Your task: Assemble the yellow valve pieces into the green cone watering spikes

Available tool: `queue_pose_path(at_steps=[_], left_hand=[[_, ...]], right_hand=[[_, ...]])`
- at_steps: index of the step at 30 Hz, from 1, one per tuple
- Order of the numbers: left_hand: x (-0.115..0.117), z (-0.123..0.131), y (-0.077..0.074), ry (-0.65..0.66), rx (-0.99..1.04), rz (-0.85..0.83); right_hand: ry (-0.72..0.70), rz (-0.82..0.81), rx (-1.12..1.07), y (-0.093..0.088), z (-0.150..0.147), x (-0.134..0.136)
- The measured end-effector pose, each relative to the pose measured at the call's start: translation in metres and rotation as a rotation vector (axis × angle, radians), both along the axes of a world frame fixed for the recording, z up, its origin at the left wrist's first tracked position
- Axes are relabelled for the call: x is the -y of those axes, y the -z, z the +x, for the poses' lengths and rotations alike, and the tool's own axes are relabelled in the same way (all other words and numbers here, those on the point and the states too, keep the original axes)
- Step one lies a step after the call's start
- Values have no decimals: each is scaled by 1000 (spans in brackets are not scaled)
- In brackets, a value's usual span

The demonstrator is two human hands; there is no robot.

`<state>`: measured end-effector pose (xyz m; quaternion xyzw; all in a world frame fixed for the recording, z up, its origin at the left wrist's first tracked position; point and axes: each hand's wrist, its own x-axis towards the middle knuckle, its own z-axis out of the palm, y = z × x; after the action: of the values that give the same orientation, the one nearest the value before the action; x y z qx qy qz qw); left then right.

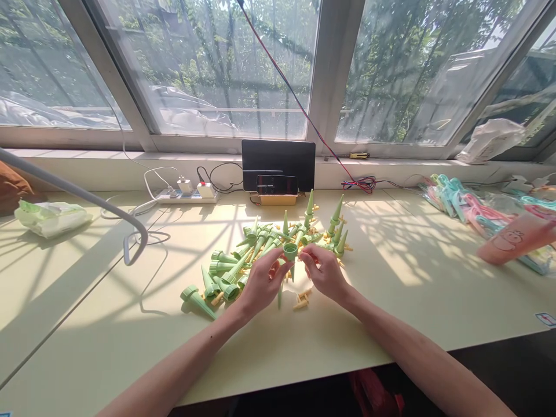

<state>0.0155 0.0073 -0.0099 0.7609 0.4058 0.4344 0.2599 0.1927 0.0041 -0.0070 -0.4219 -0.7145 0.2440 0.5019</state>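
My left hand [266, 278] is closed around a green plastic watering spike [291, 251], its wide round mouth tipped up toward me and its point hanging down. Close at the right of that mouth, my right hand [325, 272] has its thumb and fingers pinched together; what they grip is too small to make out. Many similar green spikes [234, 269] lie in a heap behind and left of my hands, mixed with small yellow plastic pieces. A few green spikes [336, 214] stand point up at the back right. Several loose yellow pieces [303, 299] lie below my hands.
A dark tablet [278, 162] and a phone [277, 185] stand at the back. Left are a power strip [186, 197], a grey bent rod [87, 185] and a green-white packet [52, 218]. At right lie a pink cup [516, 236] and bagged pastel items [456, 200].
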Motion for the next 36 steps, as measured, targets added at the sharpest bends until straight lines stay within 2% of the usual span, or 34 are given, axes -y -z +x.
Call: queue_pose_path(at_steps=[7,10,15,19,28,36], left_hand=[[2,1,-8,-41,112,-70],[2,0,-12,-51,204,-176],[0,0,-16,90,335,-497],[-1,-1,-16,184,353,-607],[-2,-2,-14,276,365,-602],[2,-3,-19,237,205,-457]], right_hand=[[87,61,-41,0,-4,2],[115,78,-44,1,-3,2],[78,154,7,2,-3,2],[22,197,56,2,-4,2],[39,122,7,1,-1,1],[27,62,6,2,1,-1]])
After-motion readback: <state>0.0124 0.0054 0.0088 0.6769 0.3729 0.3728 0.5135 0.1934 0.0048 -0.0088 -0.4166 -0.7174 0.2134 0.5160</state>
